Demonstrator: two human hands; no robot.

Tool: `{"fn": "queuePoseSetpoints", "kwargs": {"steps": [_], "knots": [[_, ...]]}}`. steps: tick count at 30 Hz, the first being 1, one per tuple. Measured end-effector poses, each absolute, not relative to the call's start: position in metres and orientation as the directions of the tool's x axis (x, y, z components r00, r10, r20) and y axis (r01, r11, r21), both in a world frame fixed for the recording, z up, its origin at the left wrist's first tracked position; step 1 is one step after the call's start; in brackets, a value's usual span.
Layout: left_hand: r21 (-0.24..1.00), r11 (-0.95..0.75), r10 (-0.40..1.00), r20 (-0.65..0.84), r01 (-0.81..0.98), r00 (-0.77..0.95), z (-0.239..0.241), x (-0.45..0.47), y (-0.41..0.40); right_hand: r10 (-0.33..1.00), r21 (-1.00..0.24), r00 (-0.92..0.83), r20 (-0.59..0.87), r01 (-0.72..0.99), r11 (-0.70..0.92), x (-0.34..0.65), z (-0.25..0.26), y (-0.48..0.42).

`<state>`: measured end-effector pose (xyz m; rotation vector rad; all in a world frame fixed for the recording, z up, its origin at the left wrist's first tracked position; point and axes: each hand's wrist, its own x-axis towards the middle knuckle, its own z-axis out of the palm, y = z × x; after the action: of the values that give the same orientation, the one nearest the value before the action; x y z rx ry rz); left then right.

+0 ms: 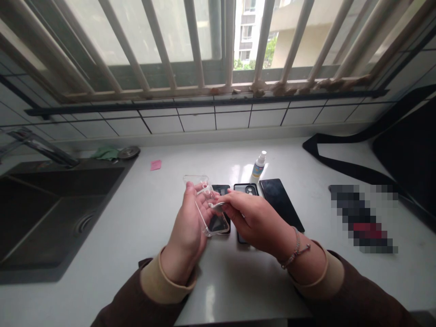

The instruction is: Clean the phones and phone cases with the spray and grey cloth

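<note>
**Slippery case over the phones**

The left hand (185,231) clamps the clear case (204,206) above the middle of the counter (136,227). The right hand (254,220) pinches a small pale piece (217,205) against its edge. If the grip loosens, the case could fall on the black phones (245,188) beneath.

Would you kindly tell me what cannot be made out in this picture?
Head view:
- Pixelated patch: hides whatever lies there.
- Small pale piece in the right hand: mostly under its fingers.
- Middle phone: lower half behind that hand.
- Spray bottle label: too small.
- Black bag: cut by the right edge.
</note>
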<state>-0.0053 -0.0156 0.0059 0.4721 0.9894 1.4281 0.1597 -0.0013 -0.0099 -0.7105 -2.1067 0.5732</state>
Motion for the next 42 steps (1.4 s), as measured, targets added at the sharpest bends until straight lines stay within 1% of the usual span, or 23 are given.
{"fn": "queuePoseSetpoints", "kwargs": {"steps": [3,8,14,19,23,26,32,34,37,39,42], "knots": [[0.790,0.075,0.945,-0.252,-0.609,-0.210,0.006,-0.006,-0.015,0.625,-0.616,-0.541,0.563,0.228,0.754,0.160,-0.007,-0.004],[0.798,-0.019,0.943,-0.187,-0.603,-0.277,0.004,-0.008,-0.015,0.608,-0.658,-0.607,0.511,0.179,0.731,0.160,-0.001,-0.007],[0.801,-0.010,0.933,-0.207,-0.598,-0.293,0.005,-0.005,-0.015,0.606,-0.700,-0.621,0.497,0.125,0.703,0.161,0.006,-0.008],[0.810,0.016,0.941,-0.210,-0.586,-0.265,0.006,-0.005,-0.016,0.628,-0.757,-0.634,0.452,0.099,0.645,0.160,0.005,-0.007],[0.812,0.026,0.944,-0.212,-0.583,-0.254,0.007,-0.006,-0.017,0.636,-0.780,-0.629,0.446,0.075,0.621,0.160,0.004,-0.007],[0.810,0.041,0.947,-0.219,-0.585,-0.236,0.009,-0.005,-0.018,0.667,-0.823,-0.604,0.437,0.030,0.567,0.162,0.005,-0.008],[0.802,0.044,0.955,-0.208,-0.596,-0.209,0.007,-0.006,-0.018,0.725,-0.924,-0.592,0.352,-0.095,0.371,0.163,0.000,-0.009],[0.807,0.045,0.956,-0.205,-0.589,-0.208,0.005,-0.007,-0.018,0.760,-0.941,-0.568,0.316,-0.084,0.328,0.161,-0.003,-0.008],[0.820,0.070,0.955,-0.219,-0.569,-0.199,0.001,-0.007,-0.018,0.808,-0.950,-0.525,0.266,-0.002,0.312,0.159,-0.005,-0.004],[0.836,0.087,0.958,-0.220,-0.542,-0.186,-0.001,-0.007,-0.018,0.821,-0.940,-0.503,0.269,0.047,0.337,0.158,-0.005,-0.002],[0.861,0.086,0.961,-0.204,-0.502,-0.185,0.000,-0.004,-0.019,0.829,-0.917,-0.463,0.313,0.079,0.391,0.156,-0.006,0.000]]}}
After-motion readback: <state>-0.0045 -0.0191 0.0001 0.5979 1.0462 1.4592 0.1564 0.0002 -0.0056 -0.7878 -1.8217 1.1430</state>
